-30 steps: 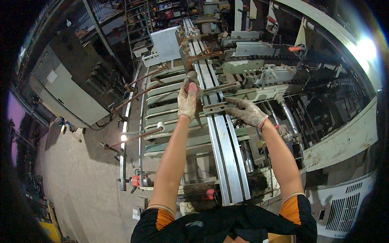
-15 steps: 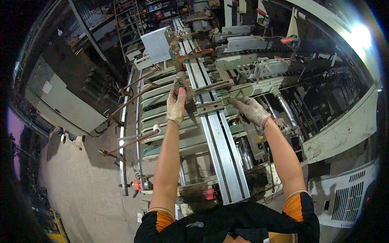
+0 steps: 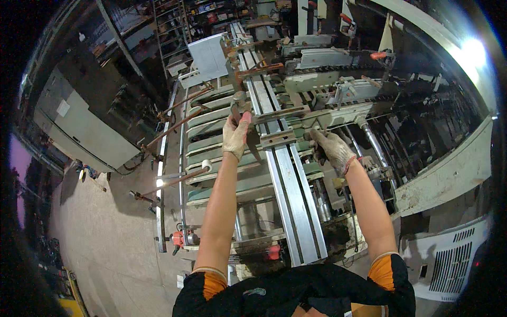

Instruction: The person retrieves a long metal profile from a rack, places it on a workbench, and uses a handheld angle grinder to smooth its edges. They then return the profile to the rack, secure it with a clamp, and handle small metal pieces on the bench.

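My left hand (image 3: 236, 138), in a pale work glove with reddish fingertips, is closed around the lower part of a dark metal piece with a rounded top (image 3: 239, 97). It is left of a long slotted aluminium rail (image 3: 289, 198). On the other side of the rail is my right hand (image 3: 334, 149), also gloved. Its fingers are bent together and point left; what they hold, if anything, is hidden. Between the hands a short metal block (image 3: 277, 139) lies across the rail. Just beyond it, a longer flat metal bar (image 3: 280, 113) crosses the rail too.
Green-topped slats (image 3: 232, 182) run beneath the rail on the left. Rusty rods (image 3: 174, 129) jut over the left side rail. A red tool or motor (image 3: 182, 239) is low at the left. A grey cabinet (image 3: 87, 132) stands beyond; machine shafts (image 3: 376, 138) lie at right.
The view has shifted slightly, so the scene appears a little farther right and lower. My left hand stays at the dark metal piece. My right fingers look more bent than before.
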Tool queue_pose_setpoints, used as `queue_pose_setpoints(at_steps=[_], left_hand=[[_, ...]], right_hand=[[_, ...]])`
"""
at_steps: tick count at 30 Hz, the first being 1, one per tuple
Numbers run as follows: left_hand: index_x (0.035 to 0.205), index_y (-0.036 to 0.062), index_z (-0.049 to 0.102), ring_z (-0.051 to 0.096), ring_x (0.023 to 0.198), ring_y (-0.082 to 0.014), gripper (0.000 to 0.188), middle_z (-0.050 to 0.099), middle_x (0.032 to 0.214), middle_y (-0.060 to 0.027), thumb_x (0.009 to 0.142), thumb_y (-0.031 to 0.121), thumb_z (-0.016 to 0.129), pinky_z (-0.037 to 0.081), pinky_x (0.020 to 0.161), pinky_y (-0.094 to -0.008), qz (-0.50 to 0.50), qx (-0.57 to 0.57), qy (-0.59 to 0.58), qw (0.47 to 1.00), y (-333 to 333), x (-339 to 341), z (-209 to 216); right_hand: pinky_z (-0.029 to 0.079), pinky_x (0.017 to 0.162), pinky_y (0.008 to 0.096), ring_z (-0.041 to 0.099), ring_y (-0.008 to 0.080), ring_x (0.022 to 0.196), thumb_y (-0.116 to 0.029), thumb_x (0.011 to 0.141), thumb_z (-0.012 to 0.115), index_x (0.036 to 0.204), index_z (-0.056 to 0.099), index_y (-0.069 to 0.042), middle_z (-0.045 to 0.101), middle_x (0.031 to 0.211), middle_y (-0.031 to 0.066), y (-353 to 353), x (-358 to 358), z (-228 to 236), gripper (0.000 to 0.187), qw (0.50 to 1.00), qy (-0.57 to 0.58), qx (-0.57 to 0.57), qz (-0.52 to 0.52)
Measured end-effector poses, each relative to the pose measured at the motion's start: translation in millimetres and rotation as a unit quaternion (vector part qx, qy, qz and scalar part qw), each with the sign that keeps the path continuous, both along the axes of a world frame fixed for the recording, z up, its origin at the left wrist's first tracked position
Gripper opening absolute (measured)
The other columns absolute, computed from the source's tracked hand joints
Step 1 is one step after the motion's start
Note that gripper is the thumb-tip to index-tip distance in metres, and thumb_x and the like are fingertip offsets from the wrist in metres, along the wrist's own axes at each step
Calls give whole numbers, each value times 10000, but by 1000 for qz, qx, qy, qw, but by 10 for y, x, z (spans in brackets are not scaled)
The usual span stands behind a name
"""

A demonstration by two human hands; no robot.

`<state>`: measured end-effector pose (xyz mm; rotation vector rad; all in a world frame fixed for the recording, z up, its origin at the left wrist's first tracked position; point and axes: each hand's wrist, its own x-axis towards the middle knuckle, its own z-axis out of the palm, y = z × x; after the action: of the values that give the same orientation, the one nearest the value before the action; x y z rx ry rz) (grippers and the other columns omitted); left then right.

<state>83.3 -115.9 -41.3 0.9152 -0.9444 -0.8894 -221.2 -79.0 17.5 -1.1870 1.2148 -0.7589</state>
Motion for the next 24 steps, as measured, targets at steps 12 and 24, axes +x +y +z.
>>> queue_pose_setpoints(at_steps=[12,24], left_hand=[[1144,51,540,664,788,-243,509,664,959,-120,975,529,581,563,682,-378,74,-43,175,981,205,379,534],[1059,72,619,622,711,-251,707,642,799,-86,891,747,491,528,671,-380,-16,-90,322,942,1150,966,794]], right_hand=[[447,676,282,522,101,783,-451,1010,544,1213,679,-40,637,954,23,295,-396,179,478,997,-24,8,-75],[437,582,260,548,78,710,-274,996,615,1332,593,-62,596,783,-19,1048,-512,483,398,984,-85,-130,-84]])
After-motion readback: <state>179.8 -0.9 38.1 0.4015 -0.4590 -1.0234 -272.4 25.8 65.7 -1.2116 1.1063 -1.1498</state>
